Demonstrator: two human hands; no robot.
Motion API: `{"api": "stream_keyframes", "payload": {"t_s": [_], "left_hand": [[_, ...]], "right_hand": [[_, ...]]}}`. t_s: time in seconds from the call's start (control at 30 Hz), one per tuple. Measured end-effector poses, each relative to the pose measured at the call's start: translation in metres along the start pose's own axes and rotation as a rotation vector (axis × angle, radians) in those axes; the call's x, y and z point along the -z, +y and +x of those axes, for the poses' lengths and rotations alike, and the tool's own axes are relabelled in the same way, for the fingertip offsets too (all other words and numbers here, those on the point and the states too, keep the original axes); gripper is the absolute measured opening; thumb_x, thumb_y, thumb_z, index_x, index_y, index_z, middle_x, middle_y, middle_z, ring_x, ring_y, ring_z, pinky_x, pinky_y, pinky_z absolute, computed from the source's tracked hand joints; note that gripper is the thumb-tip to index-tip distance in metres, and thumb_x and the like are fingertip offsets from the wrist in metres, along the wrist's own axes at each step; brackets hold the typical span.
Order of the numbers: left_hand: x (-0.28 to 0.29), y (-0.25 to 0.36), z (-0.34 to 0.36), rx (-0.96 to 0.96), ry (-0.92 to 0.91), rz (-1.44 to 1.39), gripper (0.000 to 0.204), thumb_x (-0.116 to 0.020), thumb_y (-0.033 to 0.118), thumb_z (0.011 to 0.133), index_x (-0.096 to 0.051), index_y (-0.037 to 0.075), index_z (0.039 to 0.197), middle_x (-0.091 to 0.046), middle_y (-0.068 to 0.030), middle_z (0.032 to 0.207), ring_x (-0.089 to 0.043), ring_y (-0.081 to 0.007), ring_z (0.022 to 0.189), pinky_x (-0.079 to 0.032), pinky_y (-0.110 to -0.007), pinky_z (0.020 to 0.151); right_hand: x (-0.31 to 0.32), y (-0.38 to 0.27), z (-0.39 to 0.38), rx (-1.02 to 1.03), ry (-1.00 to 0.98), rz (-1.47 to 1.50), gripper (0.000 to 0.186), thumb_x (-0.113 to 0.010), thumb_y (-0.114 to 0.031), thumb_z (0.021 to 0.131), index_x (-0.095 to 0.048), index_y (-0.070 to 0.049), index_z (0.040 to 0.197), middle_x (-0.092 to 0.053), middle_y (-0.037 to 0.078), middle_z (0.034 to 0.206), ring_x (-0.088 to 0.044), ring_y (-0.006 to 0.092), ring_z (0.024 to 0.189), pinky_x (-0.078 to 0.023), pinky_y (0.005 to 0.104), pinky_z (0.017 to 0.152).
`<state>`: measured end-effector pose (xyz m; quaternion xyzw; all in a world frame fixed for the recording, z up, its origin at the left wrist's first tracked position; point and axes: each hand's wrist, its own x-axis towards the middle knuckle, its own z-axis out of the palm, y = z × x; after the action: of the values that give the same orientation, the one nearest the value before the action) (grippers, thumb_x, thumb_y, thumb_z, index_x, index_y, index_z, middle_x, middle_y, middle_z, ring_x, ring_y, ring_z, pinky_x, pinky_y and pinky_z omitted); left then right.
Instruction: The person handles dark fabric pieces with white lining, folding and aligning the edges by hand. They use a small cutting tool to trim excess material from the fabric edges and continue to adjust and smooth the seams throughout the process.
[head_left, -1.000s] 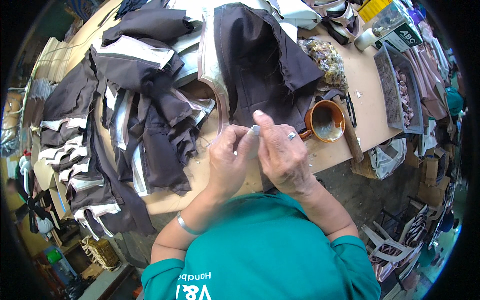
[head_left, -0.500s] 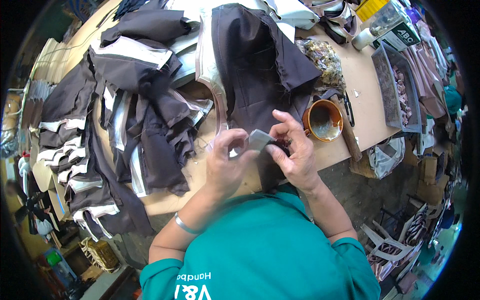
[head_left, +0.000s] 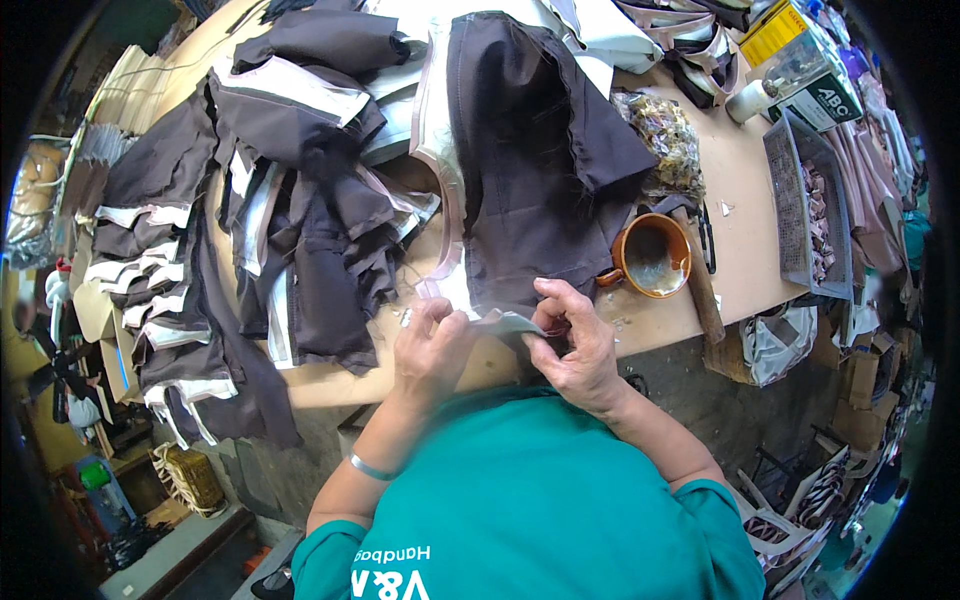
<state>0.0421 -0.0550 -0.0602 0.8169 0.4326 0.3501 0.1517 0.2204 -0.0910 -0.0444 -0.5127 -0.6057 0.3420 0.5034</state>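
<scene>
Pale thin strip, one: above the table's near part, pinched between left hand and right hand, fingers curled. Orange-brown mug, one: right of the strip, farther back.

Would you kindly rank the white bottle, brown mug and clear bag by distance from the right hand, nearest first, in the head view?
1. Brown mug, ahead-right of the right hand
2. Clear bag, beyond the mug
3. White bottle, upper right

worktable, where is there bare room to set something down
Mostly bare: the worktable between the filled clear plastic bag and the grey basket. Narrower: the strip between the brown mug and the near edge. Dark fabric pieces crowd the left and centre.
</scene>
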Motion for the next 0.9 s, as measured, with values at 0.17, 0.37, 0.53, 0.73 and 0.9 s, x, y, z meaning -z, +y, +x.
{"api": "stream_keyframes", "payload": {"t_s": [0.17, 0.37, 0.53, 0.73, 0.9], "left_hand": [[0.006, 0.016, -0.002, 0.081, -0.171, 0.018, 0.017, -0.063, 0.007, 0.069, -0.058, 0.009, 0.085, -0.057, -0.0076, 0.079, -0.056, -0.0217, 0.070, -0.041, -0.036, 0.065], [0.019, 0.032, 0.002, 0.496, -0.382, -0.525, 0.037, -0.040, 0.031, 0.090, -0.058, -0.002, 0.096, -0.060, -0.0112, 0.089, -0.055, -0.0228, 0.092, -0.037, -0.030, 0.086], [0.000, 0.032, 0.011, 0.893, -0.370, -1.094, 0.020, -0.050, 0.016, 0.086, -0.057, 0.000, 0.095, -0.058, -0.0035, 0.088, -0.052, -0.0105, 0.081, -0.040, -0.024, 0.076], [-0.003, 0.033, 0.015, 1.133, -0.353, -1.349, 0.025, -0.055, -0.003, 0.074, -0.049, 0.005, 0.098, -0.054, -0.0002, 0.080, -0.050, -0.0069, 0.070, -0.041, -0.020, 0.063], [-0.005, 0.050, 0.030, 1.138, -0.367, -1.410, 0.025, -0.055, -0.001, 0.078, -0.048, 0.007, 0.101, -0.054, -0.0002, 0.083, -0.052, -0.0073, 0.070, -0.042, -0.020, 0.061]], "right_hand": [[0.003, 0.007, -0.001, 0.390, -0.010, -0.147, 0.055, -0.057, 0.013, 0.064, -0.043, 0.000, 0.116, -0.054, 0.011, 0.079, -0.055, 0.0216, 0.066, -0.047, 0.0297, 0.057], [0.012, 0.009, -0.001, 0.656, -0.028, -0.191, 0.057, -0.058, 0.008, 0.060, -0.045, 0.001, 0.115, -0.054, 0.011, 0.083, -0.056, 0.0262, 0.071, -0.048, 0.0317, 0.059], [0.031, 0.010, -0.008, 0.550, -0.156, -0.194, 0.054, -0.065, -0.001, 0.064, -0.046, -0.001, 0.114, -0.053, 0.014, 0.097, -0.054, 0.0293, 0.088, -0.047, 0.0374, 0.075], [0.126, 0.010, 0.011, 0.098, -0.149, -0.917, 0.056, -0.076, -0.031, 0.058, -0.056, -0.006, 0.103, -0.034, 0.015, 0.130, -0.029, 0.0343, 0.122, -0.029, 0.0459, 0.098], [0.129, 0.028, 0.017, -0.088, -0.327, -1.090, 0.049, -0.078, -0.033, 0.054, -0.062, -0.010, 0.094, -0.019, 0.013, 0.140, -0.014, 0.0338, 0.131, -0.020, 0.0532, 0.102]]}}
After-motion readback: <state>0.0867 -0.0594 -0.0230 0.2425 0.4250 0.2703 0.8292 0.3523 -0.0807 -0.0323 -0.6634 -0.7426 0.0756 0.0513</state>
